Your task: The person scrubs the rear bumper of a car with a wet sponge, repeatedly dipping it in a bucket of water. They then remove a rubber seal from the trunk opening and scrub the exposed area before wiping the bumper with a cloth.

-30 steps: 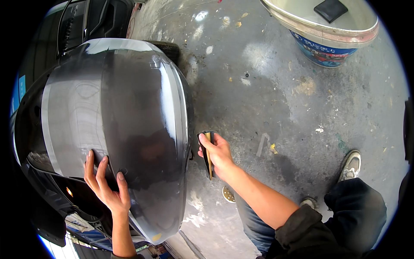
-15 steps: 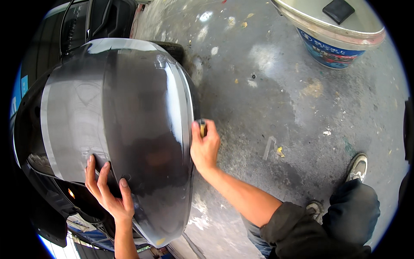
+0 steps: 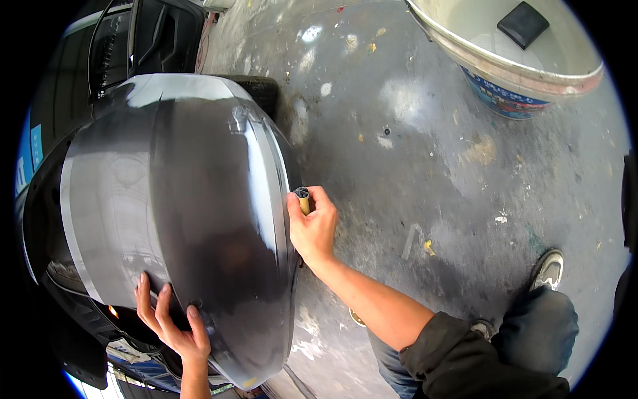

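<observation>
between right fingers (image 3: 321, 196), tan block (image 3: 305, 205), beside dark panel (image 3: 206, 179)

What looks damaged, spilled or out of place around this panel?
The dark car body panel has a whitish patch along its right side and another at its far end, so its finish looks uneven. Pale stains blotch the floor, and a yellow scrap lies right of the right hand, like litter.

The panel (image 3: 206, 193), broad, curved and mostly dark grey, with a paler band on its left and whitish patches along its far end and right edge, has the yellowish, dark-ended block (image 3: 305, 205), largely hidden, at that right edge, apparently touching it.
</observation>
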Available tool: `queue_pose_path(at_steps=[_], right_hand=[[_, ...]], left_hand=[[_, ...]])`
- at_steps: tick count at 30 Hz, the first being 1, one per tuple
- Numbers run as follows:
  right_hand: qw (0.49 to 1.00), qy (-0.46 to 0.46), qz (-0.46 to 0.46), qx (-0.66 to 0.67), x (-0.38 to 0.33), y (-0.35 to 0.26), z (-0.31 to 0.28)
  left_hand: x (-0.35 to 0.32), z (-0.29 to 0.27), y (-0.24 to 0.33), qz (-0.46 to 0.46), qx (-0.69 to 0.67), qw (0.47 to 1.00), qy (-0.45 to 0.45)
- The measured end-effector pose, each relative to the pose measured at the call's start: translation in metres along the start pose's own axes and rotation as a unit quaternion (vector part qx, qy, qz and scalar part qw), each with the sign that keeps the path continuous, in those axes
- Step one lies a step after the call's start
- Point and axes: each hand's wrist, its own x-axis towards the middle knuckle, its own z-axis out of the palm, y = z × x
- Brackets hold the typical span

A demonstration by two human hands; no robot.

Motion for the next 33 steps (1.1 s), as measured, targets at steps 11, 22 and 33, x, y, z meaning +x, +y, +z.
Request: queue_pose_path(at_steps=[11, 22, 33], right_hand=[[0.982, -0.124, 0.089, -0.11, 0.121, -0.028, 0.041], [0.976, -0.155, 0.073, -0.138, 0.14, -0.025, 0.056], [0.974, -0.159, 0.043, -0.158, 0.161, -0.028, 0.066]], left_hand=[[-0.002, -0.003, -0.007, 0.009, 0.0, 1.0, -0.021], [-0.004, -0.004, -0.013, 0.023, -0.009, 0.999, -0.044], [-0.004, -0.004, -0.013, 0.023, 0.001, 0.999, -0.045]])
